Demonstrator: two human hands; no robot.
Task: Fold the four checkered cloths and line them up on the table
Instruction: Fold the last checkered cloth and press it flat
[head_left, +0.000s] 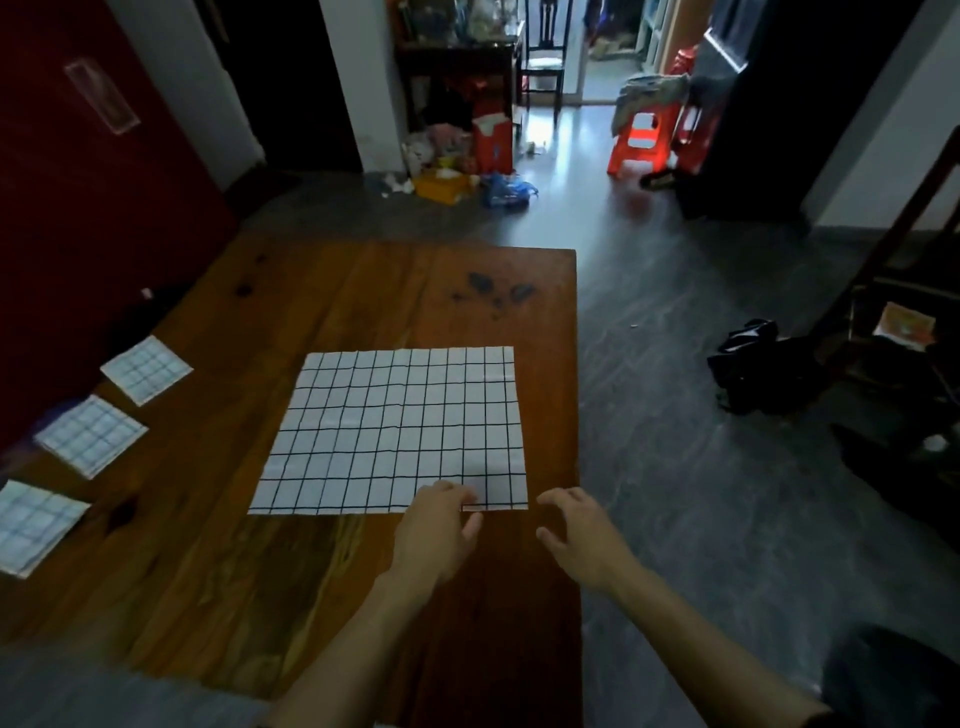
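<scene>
Three folded cloths (106, 434) lined up along table (218, 587) left edge, so I'd call this the last one. Fourth cloth (395, 431) lies flat and unfolded mid-table. Left hand (436, 535) has fingers on its near edge close to the right corner; real grip or just touching, can't tell. Right hand (582, 535) loose and spread, holding nothing, just beside that corner past the table edge. Next: pinch both near corners, fold near edge over to far edge

dim room, grey floor (649, 364), orange stool (641, 140), perhaps a dark chair (543, 57)
</scene>
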